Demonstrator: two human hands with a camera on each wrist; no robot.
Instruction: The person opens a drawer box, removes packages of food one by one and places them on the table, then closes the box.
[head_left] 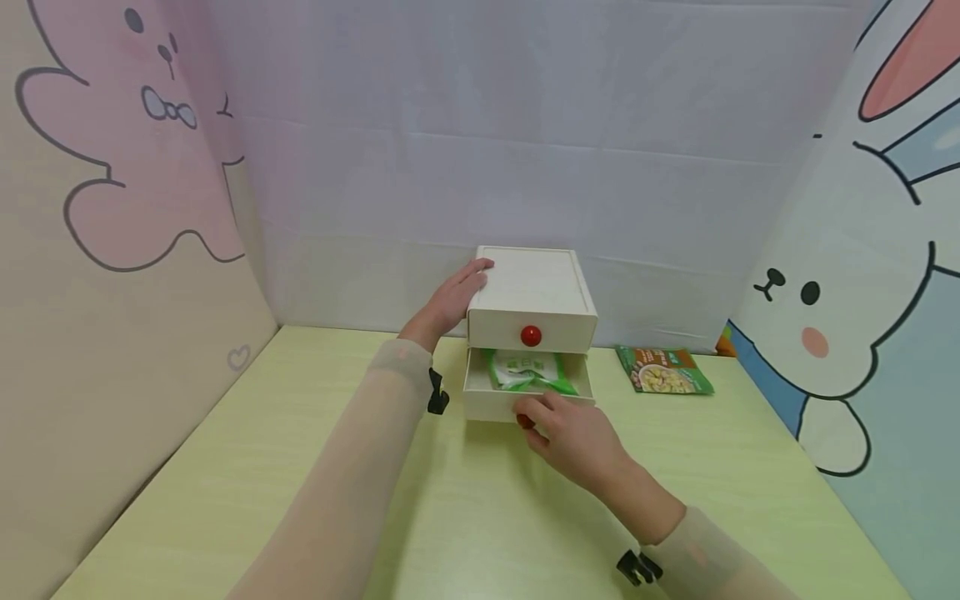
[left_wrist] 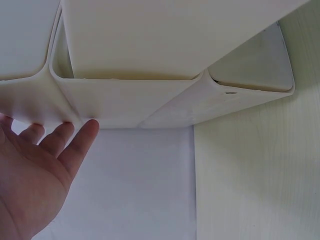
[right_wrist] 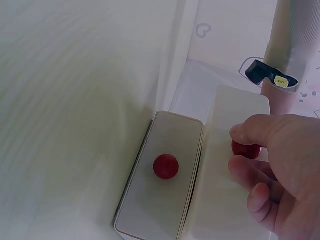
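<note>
Head: rested left hand beside cabinet; held middle drawer partly out. Left wrist: spread fingers, apparently touching cabinet. Right wrist: pinched red knob with right hand; judged drawer light, stiff, best gripped there.

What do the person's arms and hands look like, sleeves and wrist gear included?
The left hand and right hand wear no gloves. Pale beige sleeves end near the wrists. A small black fitting sits at each cuff; the left one carries a yellow label with dark marks too small to read.
</note>
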